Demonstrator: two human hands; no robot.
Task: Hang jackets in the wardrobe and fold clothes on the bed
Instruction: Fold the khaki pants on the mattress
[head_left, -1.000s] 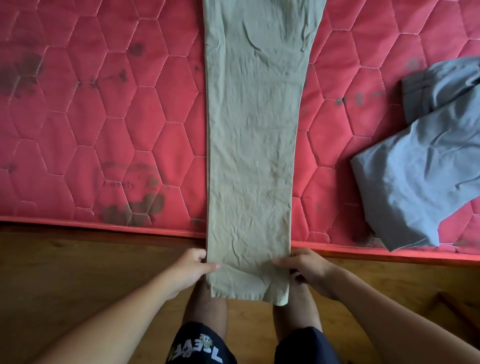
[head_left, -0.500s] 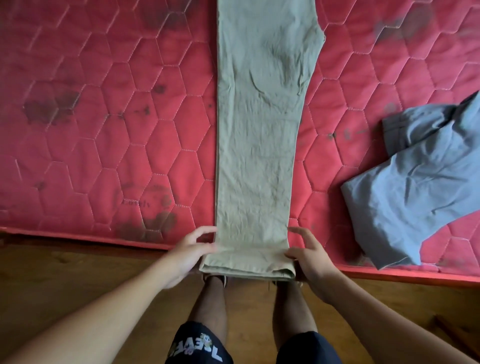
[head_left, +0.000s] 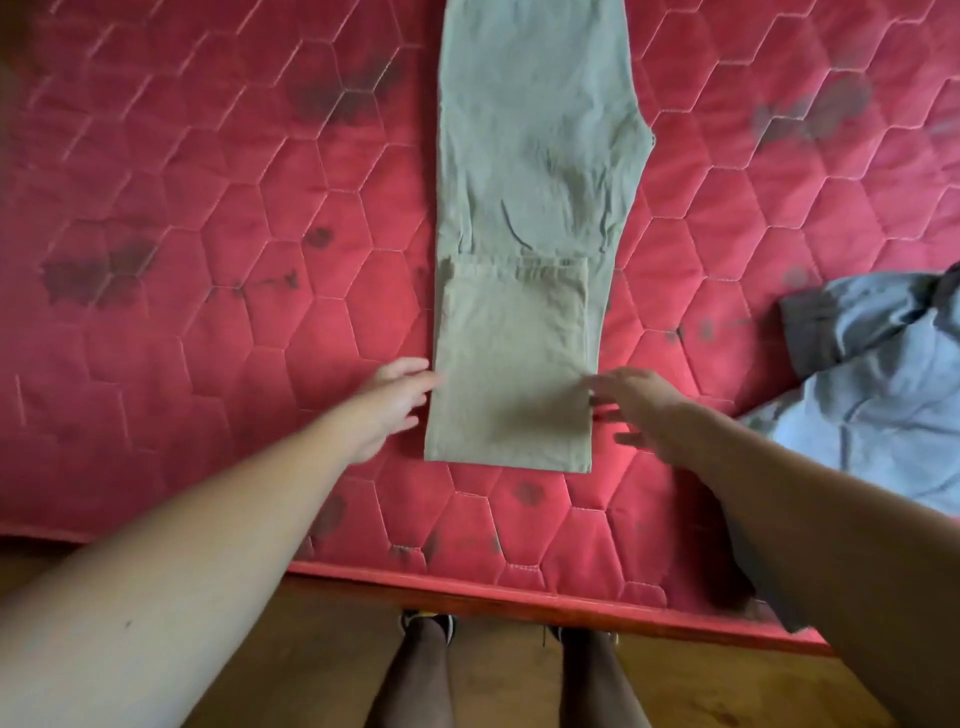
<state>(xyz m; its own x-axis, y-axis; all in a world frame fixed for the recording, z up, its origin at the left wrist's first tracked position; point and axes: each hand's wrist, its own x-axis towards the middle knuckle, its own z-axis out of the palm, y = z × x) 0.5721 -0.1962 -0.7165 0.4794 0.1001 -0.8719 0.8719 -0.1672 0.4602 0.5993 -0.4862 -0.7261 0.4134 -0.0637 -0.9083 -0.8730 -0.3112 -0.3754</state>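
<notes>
Head view, khaki trousers (head_left: 524, 156): lay flat and lengthwise on the bed, running from near the front edge up out of the top of the frame.
Head view, folded cuff end (head_left: 511, 364): the lower leg part was doubled up over the trousers, its hem line lying across them about mid-frame and the fold edge nearest the person.
Head view, left hand (head_left: 395, 400): lay on the mattress just beside the fold's left edge and gripped nothing.
Head view, left fingers (head_left: 415, 371): were nearly straight and loosely together, their tips touching the left edge of the folded cloth.
Head view, right hand (head_left: 644, 410): was at the fold's right edge, motion-blurred, palm down, holding nothing.
Head view, right fingers (head_left: 605, 382): were spread and straight, with the tips at the cloth's right edge; the blur hid whether they pressed it.
Head view, red quilted mattress (head_left: 208, 338): was hexagon-stitched with dark stains and carried both garments.
Head view, grey garment (head_left: 872, 389): lay crumpled at the right side of the bed, well apart from the trousers.
Head view, wooden floor (head_left: 322, 649): ran below the mattress edge, with the person's legs standing against it.
</notes>
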